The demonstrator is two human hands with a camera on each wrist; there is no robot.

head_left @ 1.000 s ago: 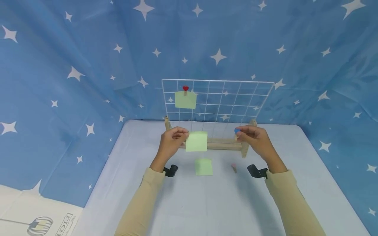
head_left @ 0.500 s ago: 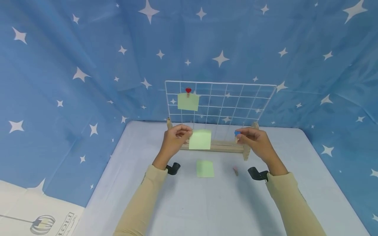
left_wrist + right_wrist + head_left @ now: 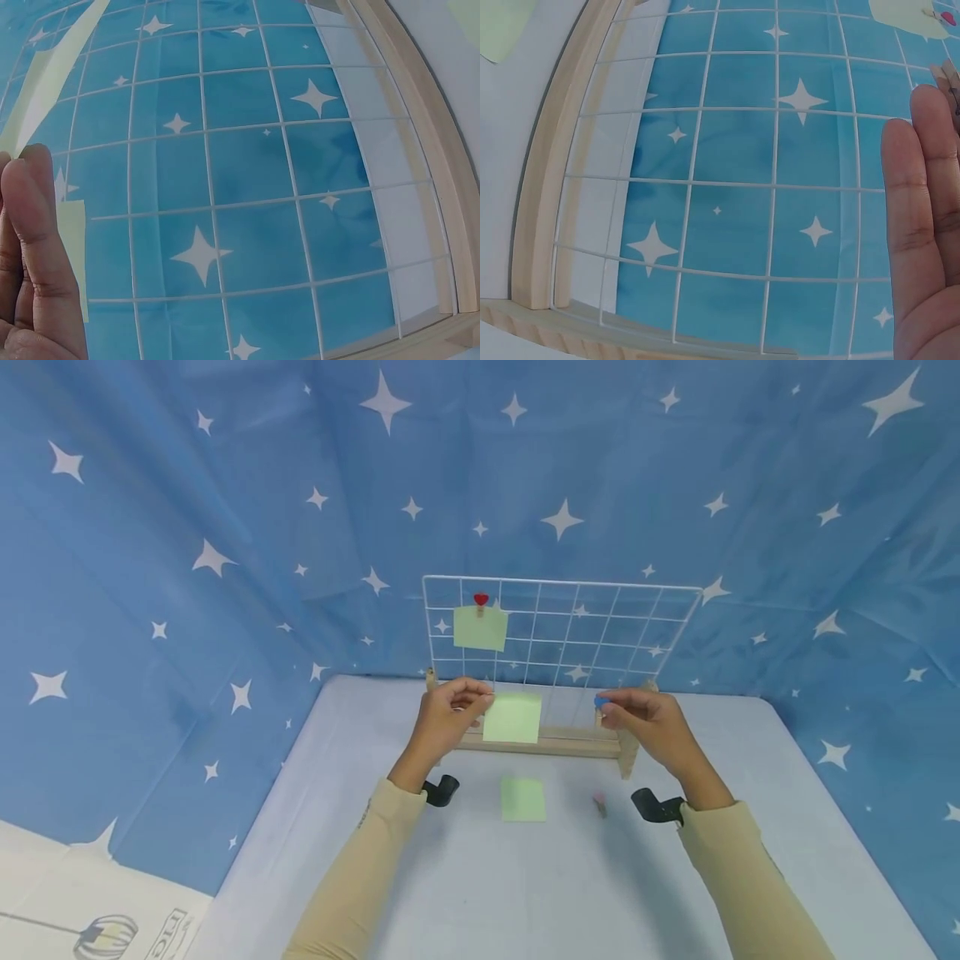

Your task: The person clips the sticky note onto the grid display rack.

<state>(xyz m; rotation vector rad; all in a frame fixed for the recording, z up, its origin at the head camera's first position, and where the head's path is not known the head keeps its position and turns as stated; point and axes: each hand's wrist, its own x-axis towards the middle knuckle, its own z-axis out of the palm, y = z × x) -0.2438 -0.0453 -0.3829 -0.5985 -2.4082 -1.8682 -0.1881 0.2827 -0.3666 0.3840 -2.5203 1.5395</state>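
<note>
My left hand (image 3: 447,714) pinches the left edge of a pale green sticky note (image 3: 512,718), held up in front of the wire grid's lower part. In the left wrist view the note (image 3: 49,71) is seen nearly edge-on above the fingers. A small wooden clothespin with a blue top (image 3: 601,703) is pinched in my right hand (image 3: 647,718), near the grid's lower right. The white wire grid (image 3: 577,583) stands in a wooden base (image 3: 555,747). On its upper left hangs another green note (image 3: 480,629), clipped by a clothespin with a red heart (image 3: 481,600).
On the white table (image 3: 517,893) lie another green note (image 3: 523,800) and a clothespin with a pink top (image 3: 600,804). A blue star-printed cloth (image 3: 525,460) hangs behind the grid. Black wrist-camera mounts (image 3: 657,806) stick out from both wrists.
The head view has shifted slightly, so the scene sits a little lower and to the right. Both hands keep their holds on the note and the blue-topped clothespin.
</note>
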